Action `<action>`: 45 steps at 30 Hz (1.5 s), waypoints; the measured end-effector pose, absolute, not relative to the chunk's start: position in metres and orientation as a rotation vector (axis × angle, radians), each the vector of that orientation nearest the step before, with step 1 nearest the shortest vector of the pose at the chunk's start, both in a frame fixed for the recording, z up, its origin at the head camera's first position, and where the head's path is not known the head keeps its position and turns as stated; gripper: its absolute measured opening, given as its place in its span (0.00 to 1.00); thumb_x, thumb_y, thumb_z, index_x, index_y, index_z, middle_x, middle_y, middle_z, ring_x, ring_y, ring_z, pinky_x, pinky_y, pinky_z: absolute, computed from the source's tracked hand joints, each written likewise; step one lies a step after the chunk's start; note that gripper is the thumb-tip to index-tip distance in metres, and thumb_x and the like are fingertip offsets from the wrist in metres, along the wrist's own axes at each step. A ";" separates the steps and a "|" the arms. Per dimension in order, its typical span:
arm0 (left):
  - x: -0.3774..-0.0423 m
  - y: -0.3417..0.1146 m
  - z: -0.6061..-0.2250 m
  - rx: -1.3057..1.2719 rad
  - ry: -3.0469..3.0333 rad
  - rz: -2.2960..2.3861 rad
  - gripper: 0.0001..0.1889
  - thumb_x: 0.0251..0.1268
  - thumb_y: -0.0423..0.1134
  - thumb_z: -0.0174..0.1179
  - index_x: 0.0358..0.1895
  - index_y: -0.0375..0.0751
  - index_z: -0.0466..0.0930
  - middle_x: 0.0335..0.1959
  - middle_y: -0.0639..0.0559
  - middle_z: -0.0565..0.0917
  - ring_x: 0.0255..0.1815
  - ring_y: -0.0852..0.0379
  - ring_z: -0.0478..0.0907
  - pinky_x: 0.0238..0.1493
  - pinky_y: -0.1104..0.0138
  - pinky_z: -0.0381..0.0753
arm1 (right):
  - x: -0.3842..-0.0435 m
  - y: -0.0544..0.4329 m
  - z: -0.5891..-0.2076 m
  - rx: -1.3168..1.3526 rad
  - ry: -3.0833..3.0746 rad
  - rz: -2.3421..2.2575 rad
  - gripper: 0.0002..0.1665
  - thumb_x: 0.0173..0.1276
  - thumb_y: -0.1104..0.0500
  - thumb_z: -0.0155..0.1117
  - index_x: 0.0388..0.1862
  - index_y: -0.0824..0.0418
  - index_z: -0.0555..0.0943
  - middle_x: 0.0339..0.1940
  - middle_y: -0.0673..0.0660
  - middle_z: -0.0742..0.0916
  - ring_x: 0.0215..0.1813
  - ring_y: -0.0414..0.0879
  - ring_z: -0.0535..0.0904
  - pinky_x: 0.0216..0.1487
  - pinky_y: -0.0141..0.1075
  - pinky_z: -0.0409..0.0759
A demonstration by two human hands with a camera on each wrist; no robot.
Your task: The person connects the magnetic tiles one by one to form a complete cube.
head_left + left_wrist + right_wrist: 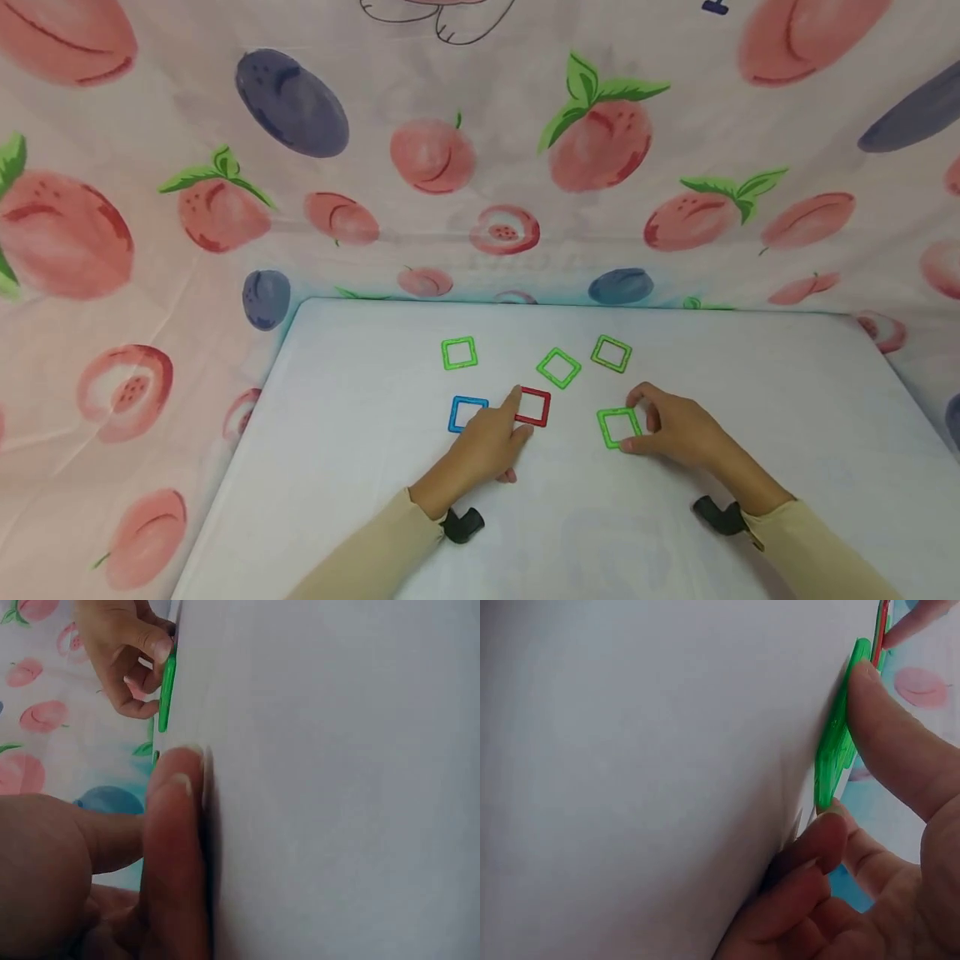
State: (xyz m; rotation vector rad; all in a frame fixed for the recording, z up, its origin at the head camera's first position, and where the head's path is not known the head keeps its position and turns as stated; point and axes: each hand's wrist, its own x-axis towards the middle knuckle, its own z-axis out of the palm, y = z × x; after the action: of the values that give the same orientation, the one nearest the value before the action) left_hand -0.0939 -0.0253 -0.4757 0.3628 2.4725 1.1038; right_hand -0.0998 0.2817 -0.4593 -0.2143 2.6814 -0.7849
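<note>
A red square frame [549,408], looking like a plastic building tile, lies at the middle of the table. My left hand [486,443] holds its left side, index finger at the top corner and thumb at the lower edge; the other fingers are folded under. To the right, my right hand [678,429] pinches a green square frame [602,429] between thumb and index finger. In the right wrist view this green frame [832,746] is tilted against the white surface. A blue square frame [454,414] sits beside the left hand, partly covered by it.
Behind the hands lie a green frame [459,367] at left, another green frame [558,382] turned on its corner, and a yellowish-green frame [611,367] at right. The white table [360,467] meets a fruit-printed cloth [442,75] at its back edge.
</note>
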 end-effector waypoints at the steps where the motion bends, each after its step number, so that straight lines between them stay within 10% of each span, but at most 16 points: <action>1: -0.094 -0.026 -0.475 0.378 2.467 1.093 0.35 0.78 0.44 0.58 0.81 0.42 0.55 0.23 0.51 0.77 0.10 0.59 0.78 0.18 0.70 0.78 | -0.100 0.281 -0.460 -0.220 2.692 -0.773 0.38 0.53 0.42 0.82 0.56 0.56 0.75 0.29 0.52 0.76 0.30 0.45 0.70 0.32 0.38 0.67; 15: -0.061 -0.041 -0.476 0.713 2.647 0.793 0.24 0.68 0.47 0.68 0.67 0.60 0.79 0.29 0.57 0.70 0.22 0.63 0.65 0.21 0.74 0.64 | -0.096 0.278 -0.459 -0.230 2.717 -0.651 0.32 0.51 0.38 0.82 0.40 0.59 0.79 0.29 0.52 0.75 0.33 0.45 0.69 0.31 0.37 0.65; 22: -0.062 -0.050 -0.479 0.719 2.596 0.856 0.25 0.66 0.47 0.70 0.66 0.63 0.80 0.29 0.59 0.70 0.25 0.65 0.66 0.23 0.74 0.66 | -0.098 0.277 -0.450 -0.202 2.578 -0.820 0.21 0.70 0.40 0.68 0.29 0.55 0.80 0.26 0.50 0.76 0.35 0.45 0.70 0.33 0.35 0.67; 37: -0.063 -0.057 -0.476 0.742 2.511 0.929 0.25 0.66 0.44 0.71 0.66 0.57 0.81 0.29 0.59 0.70 0.25 0.66 0.68 0.23 0.75 0.68 | -0.086 0.254 -0.441 -0.102 2.157 -1.265 0.19 0.77 0.47 0.62 0.49 0.62 0.86 0.50 0.55 0.85 0.52 0.48 0.73 0.51 0.36 0.72; 45: -0.062 -0.057 -0.477 0.721 2.518 0.909 0.28 0.63 0.45 0.73 0.67 0.58 0.80 0.31 0.58 0.72 0.27 0.67 0.69 0.24 0.76 0.70 | -0.081 0.246 -0.447 -0.184 2.043 -1.354 0.18 0.75 0.52 0.64 0.49 0.68 0.85 0.43 0.56 0.85 0.47 0.47 0.75 0.46 0.33 0.75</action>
State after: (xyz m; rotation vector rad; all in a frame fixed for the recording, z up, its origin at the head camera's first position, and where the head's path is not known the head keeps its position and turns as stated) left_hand -0.0622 -0.0570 -0.4768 0.7207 2.5184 0.9088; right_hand -0.0808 0.2457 -0.4470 -0.1840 2.0425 -1.3542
